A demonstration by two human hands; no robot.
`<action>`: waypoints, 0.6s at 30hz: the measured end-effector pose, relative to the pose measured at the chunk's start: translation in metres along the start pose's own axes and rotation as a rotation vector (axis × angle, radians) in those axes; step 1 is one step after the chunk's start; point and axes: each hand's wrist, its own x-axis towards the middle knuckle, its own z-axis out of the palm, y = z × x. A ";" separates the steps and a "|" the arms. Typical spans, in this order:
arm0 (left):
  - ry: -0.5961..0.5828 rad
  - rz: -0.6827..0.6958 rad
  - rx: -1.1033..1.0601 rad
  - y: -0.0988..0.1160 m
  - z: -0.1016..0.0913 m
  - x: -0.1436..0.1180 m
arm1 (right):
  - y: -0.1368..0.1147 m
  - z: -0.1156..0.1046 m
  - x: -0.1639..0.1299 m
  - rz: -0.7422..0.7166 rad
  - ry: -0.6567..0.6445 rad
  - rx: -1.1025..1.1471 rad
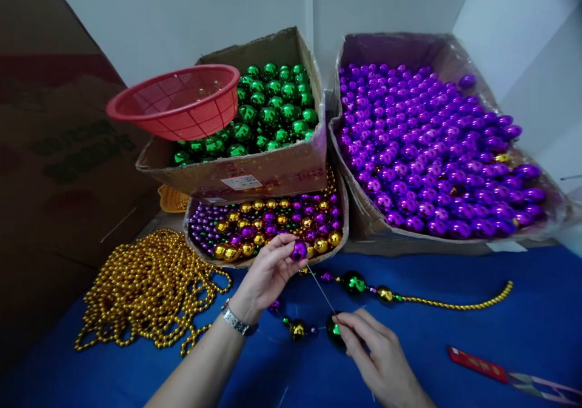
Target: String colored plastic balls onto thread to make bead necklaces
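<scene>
My left hand point(271, 270) pinches a shiny purple bead point(299, 250) between thumb and fingertips, above the blue table. A thin pale string point(322, 290) runs taut from beneath this bead to my right hand point(375, 344), whose thumb and index finger are closed on it. Partly behind the right fingertips is a large green bead point(334, 331). Left of it, a gold bead point(297, 329) and smaller beads lie in a strung row. Farther back, a bead strand point(354, 282) with green, gold and purple beads ends in a gold chain of small beads point(459, 302).
Boxes of green beads point(275, 102), purple beads point(422, 153) and mixed beads point(268, 220) stand at the back. A red plastic basket point(182, 108) rests on the green beads' box. Gold bead chains point(145, 287) are heaped left; red-handled scissors point(479, 364) lie right.
</scene>
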 end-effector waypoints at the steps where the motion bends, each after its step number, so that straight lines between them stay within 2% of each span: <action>1: -0.001 0.001 -0.014 -0.001 0.001 -0.001 | 0.000 0.000 -0.001 -0.004 -0.002 -0.004; 15: -0.030 0.016 0.049 -0.003 0.004 -0.007 | -0.002 -0.001 -0.001 0.001 -0.014 0.011; 18: -0.044 0.088 0.144 -0.006 0.006 -0.010 | 0.000 -0.001 -0.002 -0.001 -0.022 0.005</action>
